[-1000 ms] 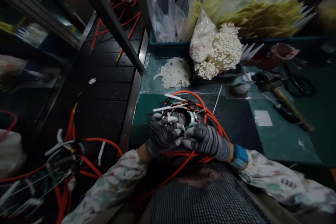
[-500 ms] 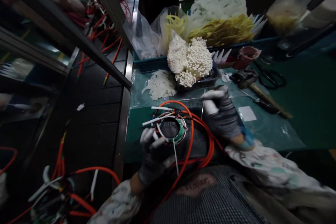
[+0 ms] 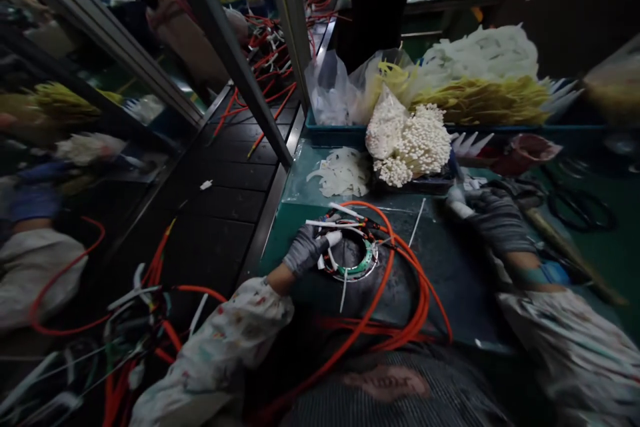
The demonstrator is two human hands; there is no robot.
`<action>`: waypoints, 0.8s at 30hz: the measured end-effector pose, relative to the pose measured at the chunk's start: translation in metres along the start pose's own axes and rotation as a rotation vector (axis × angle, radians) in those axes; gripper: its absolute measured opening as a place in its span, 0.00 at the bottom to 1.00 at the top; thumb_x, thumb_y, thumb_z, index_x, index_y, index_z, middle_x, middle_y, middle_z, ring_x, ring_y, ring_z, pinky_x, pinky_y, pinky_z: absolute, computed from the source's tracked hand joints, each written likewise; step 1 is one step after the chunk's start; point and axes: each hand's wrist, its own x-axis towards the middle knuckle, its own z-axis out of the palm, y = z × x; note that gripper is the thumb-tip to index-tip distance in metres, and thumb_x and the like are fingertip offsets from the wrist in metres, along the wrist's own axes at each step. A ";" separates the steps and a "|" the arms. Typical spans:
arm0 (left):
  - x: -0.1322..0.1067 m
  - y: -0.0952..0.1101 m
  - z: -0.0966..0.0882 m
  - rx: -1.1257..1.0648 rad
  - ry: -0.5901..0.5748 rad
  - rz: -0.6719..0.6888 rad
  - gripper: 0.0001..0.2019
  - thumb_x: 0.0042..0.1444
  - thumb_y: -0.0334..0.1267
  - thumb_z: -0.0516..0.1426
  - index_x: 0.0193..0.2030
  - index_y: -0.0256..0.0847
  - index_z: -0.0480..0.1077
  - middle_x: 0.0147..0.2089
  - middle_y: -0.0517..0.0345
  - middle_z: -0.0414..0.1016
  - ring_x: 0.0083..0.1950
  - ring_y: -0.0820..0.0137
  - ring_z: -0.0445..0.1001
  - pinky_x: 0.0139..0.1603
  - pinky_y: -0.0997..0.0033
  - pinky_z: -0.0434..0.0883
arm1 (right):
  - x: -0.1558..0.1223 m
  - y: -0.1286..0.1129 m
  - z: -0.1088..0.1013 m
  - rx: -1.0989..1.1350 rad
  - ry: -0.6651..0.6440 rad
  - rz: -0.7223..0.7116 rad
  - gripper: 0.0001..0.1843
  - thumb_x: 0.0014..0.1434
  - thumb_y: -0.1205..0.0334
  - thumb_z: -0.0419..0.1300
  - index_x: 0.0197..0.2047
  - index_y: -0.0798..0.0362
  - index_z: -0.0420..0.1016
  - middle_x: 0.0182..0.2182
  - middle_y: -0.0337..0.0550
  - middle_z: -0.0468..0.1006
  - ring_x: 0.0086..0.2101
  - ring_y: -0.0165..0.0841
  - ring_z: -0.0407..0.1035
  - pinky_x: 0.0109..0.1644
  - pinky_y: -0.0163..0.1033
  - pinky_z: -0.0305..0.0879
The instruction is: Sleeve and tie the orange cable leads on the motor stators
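A wire-wound stator ring (image 3: 367, 260) with green and white parts lies on the dark work mat before me. White sleeves (image 3: 334, 224) and a loop of orange cable (image 3: 424, 300) come off it. My left hand (image 3: 311, 247), in a grey glove with white fingertips, is closed on the ring's left edge. Off to the right is my right hand (image 3: 493, 213), gloved alike, beside the dark tools; motion smears its fingers, and whether it holds anything is unclear. Between the hands a thin white tie (image 3: 417, 221) lies on the mat; another white strip (image 3: 344, 290) hangs from the ring.
Behind the mat stand a bundle of white-tipped sticks (image 3: 413, 140), white flat pieces (image 3: 343, 172) and a bin of yellow strips (image 3: 480, 101). Scissors (image 3: 583, 210) and a brush-like handle (image 3: 570, 257) lie right. At left runs a dark conveyor (image 3: 220, 240) with cable bundles; a co-worker's gloved hand (image 3: 35, 200) is beyond.
My right hand has moved right, away from the ring toward the tools. My left hand has shifted onto the ring's left edge. The view has swung left and up.
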 end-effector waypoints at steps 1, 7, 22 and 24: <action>0.001 0.001 -0.001 -0.017 0.002 -0.015 0.26 0.58 0.55 0.68 0.54 0.37 0.83 0.54 0.45 0.87 0.57 0.51 0.85 0.63 0.47 0.80 | -0.001 -0.008 -0.004 -0.058 0.046 0.049 0.13 0.61 0.43 0.68 0.32 0.42 0.78 0.29 0.46 0.81 0.37 0.51 0.77 0.54 0.66 0.73; 0.019 -0.004 -0.011 -0.001 -0.002 0.003 0.26 0.52 0.56 0.71 0.50 0.39 0.84 0.55 0.44 0.87 0.58 0.48 0.84 0.64 0.44 0.79 | -0.064 -0.113 -0.010 0.028 0.044 0.189 0.11 0.69 0.45 0.63 0.39 0.41 0.77 0.34 0.45 0.83 0.33 0.46 0.79 0.40 0.55 0.79; -0.085 -0.025 0.032 0.542 0.281 0.672 0.21 0.77 0.43 0.52 0.74 0.51 0.63 0.71 0.49 0.76 0.76 0.57 0.70 0.79 0.41 0.67 | -0.194 -0.158 0.048 0.223 -0.315 -0.058 0.29 0.68 0.67 0.66 0.68 0.32 0.76 0.56 0.37 0.86 0.53 0.44 0.84 0.59 0.56 0.85; -0.090 -0.026 0.036 0.570 0.283 0.693 0.21 0.78 0.46 0.50 0.74 0.54 0.62 0.70 0.50 0.76 0.76 0.57 0.71 0.79 0.39 0.66 | -0.188 -0.165 0.043 0.165 -0.333 -0.097 0.24 0.68 0.65 0.67 0.65 0.35 0.80 0.56 0.39 0.86 0.54 0.46 0.83 0.61 0.58 0.84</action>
